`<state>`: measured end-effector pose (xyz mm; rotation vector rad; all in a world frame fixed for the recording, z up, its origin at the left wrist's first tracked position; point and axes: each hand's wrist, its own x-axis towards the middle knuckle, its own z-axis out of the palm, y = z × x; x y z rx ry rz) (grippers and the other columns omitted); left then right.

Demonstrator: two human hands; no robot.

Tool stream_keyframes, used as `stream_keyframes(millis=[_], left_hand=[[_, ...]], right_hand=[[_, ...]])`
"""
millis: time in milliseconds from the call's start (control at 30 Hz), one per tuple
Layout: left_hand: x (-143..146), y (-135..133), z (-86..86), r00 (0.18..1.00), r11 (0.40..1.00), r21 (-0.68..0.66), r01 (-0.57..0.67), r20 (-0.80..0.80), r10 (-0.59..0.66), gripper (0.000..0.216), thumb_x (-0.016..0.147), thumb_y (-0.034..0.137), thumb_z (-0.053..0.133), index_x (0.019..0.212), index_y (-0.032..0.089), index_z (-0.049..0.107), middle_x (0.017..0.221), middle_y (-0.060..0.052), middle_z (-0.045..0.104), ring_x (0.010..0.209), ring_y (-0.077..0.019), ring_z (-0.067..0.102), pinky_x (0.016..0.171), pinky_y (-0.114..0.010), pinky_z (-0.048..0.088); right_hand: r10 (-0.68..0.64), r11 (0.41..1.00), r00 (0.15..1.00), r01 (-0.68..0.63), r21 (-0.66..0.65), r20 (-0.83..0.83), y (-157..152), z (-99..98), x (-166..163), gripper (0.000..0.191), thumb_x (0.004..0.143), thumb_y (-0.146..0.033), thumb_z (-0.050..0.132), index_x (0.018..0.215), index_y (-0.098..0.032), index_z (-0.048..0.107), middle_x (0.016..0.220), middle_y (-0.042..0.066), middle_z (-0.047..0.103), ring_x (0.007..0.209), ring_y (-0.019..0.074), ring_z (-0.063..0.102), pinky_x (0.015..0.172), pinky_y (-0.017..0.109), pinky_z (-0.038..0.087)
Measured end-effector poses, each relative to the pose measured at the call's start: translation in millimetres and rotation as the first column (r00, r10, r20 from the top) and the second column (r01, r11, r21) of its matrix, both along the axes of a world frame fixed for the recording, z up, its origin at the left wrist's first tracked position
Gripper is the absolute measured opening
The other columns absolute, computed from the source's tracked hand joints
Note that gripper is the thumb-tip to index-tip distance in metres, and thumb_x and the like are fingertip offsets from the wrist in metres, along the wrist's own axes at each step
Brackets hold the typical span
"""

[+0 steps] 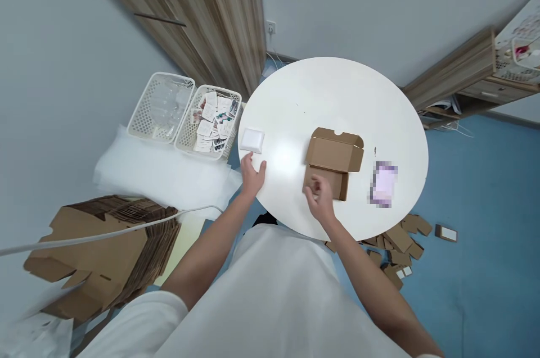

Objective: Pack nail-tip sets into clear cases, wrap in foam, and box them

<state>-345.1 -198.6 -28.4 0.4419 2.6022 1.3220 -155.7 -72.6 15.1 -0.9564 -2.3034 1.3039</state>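
- From where I stand, two bare hands are at work on one round white desk (pixel 337 94), and one brown carton (pixel 333 154) sits there with its lid up.
- The left hand (pixel 253 180) is at the near edge of one small white packet (pixel 252 140), which lies at the desk's left side; thumb and fingers are apart (whether a fingertip touches it, I can't tell).
- The right hand (pixel 322 199) is over the carton's near left corner, fingers curled, a bit blurred; I can't tell if they pinch the wall.
- I'd judge this as reaching for the packet beside the opened carton; taking it up would call for the left fingers to close on its edges.
- Also on the desk: one pixelated purplish item (pixel 383 184), on the right.
- Two white baskets: one with clear plastic (pixel 135 128), one with carded pieces (pixel 232 134), too many to count.
- One stack of flattened cartons (pixel 101 234), likewise uncountable.
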Motion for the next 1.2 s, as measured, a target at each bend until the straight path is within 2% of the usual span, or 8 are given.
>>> stream_keyframes(millis=[100, 233, 367, 467, 767, 900, 1067, 1200], left_hand=[[-51, -6, -3.7, 0.994, 0.989, -0.102, -0.104, 0.012, 0.105, 0.054, 0.076, 0.034, 0.055, 0.122, 0.011, 0.040, 0.123, -0.018, 0.042, 0.120, -0.0270, 0.035, 0.100, -0.042, 0.029], [-98, -2, -11.9, 0.987, 0.987, -0.153, -0.039, 0.148, 0.062, 0.051, 0.079, 0.034, 0.051, 0.124, 0.012, 0.041, 0.120, -0.016, 0.047, 0.115, -0.0264, 0.043, 0.098, -0.041, 0.032], [-114, 5, -22.5, 0.975, 0.984, -0.171, 0.041, 0.221, -0.003, 0.048, 0.080, 0.026, 0.048, 0.125, 0.011, 0.043, 0.108, -0.014, 0.055, 0.100, -0.0239, 0.053, 0.091, -0.038, 0.038], [-115, 5, -30.0, 0.965, 0.984, -0.132, 0.115, 0.251, -0.079, 0.051, 0.077, 0.021, 0.050, 0.127, 0.014, 0.043, 0.095, -0.009, 0.059, 0.090, -0.0207, 0.056, 0.086, -0.035, 0.041], [-88, -5, -34.7, 0.867, 0.984, 0.141, 0.109, 0.471, -0.163, 0.050, 0.071, 0.016, 0.056, 0.121, 0.014, 0.049, 0.080, -0.003, 0.059, 0.069, -0.0120, 0.056, 0.071, -0.027, 0.046], [-66, -6, -23.9, 0.847, 0.967, 0.241, 0.078, 0.496, -0.192, 0.050, 0.070, 0.015, 0.056, 0.119, 0.014, 0.049, 0.077, -0.002, 0.057, 0.065, -0.0099, 0.055, 0.068, -0.026, 0.046], [-33, 5, 1.0, 0.862, 0.942, 0.304, 0.141, 0.430, -0.268, 0.049, 0.071, 0.018, 0.056, 0.119, 0.017, 0.048, 0.082, -0.002, 0.056, 0.068, -0.0095, 0.055, 0.069, -0.026, 0.047], [10, 34, 23.4, 0.867, 0.898, 0.349, 0.267, 0.320, -0.382, 0.047, 0.071, 0.020, 0.056, 0.118, 0.019, 0.049, 0.086, -0.003, 0.055, 0.073, -0.0106, 0.054, 0.069, -0.026, 0.046]], right_hand=[[0.095, 0.964, 0.995, -0.082, -0.253, 0.038, -11, -4.3, -66, 0.038, 0.077, -0.034, 0.050, 0.112, -0.021, 0.047, 0.108, 0.008, 0.052, 0.085, 0.0159, 0.052, 0.075, 0.034, 0.046], [0.046, 0.869, 0.992, 0.016, -0.495, 0.114, -13, -19.9, -140, 0.041, 0.073, -0.034, 0.054, 0.111, -0.022, 0.047, 0.115, 0.008, 0.051, 0.094, 0.0163, 0.052, 0.082, 0.035, 0.044], [-0.074, 0.774, 0.991, 0.127, -0.620, 0.111, -16, -37.4, -185, 0.043, 0.072, -0.033, 0.055, 0.113, -0.025, 0.044, 0.122, 0.007, 0.045, 0.099, 0.0158, 0.051, 0.083, 0.034, 0.044], [-0.116, 0.736, 0.992, 0.123, -0.665, 0.055, -22, -49.2, -198, 0.038, 0.071, -0.031, 0.055, 0.108, -0.027, 0.046, 0.120, 0.004, 0.046, 0.095, 0.0146, 0.051, 0.077, 0.032, 0.047], [-0.234, 0.721, 0.968, 0.236, -0.652, 0.091, -30, -62.8, -171, 0.026, 0.066, -0.029, 0.055, 0.090, -0.021, 0.049, 0.090, 0.001, 0.053, 0.083, 0.0128, 0.052, 0.068, 0.027, 0.049], [-0.221, 0.768, 0.967, 0.254, -0.588, 0.129, -28, -59.9, -151, 0.026, 0.064, -0.029, 0.055, 0.088, -0.021, 0.048, 0.085, 0.000, 0.052, 0.077, 0.0123, 0.052, 0.063, 0.026, 0.048], [-0.189, 0.836, 0.982, 0.176, -0.520, 0.028, -15, -38.9, -112, 0.025, 0.064, -0.029, 0.054, 0.086, -0.021, 0.046, 0.086, -0.001, 0.051, 0.069, 0.0104, 0.053, 0.063, 0.026, 0.046], [-0.220, 0.865, 0.974, 0.167, -0.474, -0.059, 10, -13.2, -57, 0.024, 0.065, -0.030, 0.054, 0.084, -0.021, 0.043, 0.084, -0.001, 0.052, 0.062, 0.0094, 0.052, 0.058, 0.024, 0.044]])
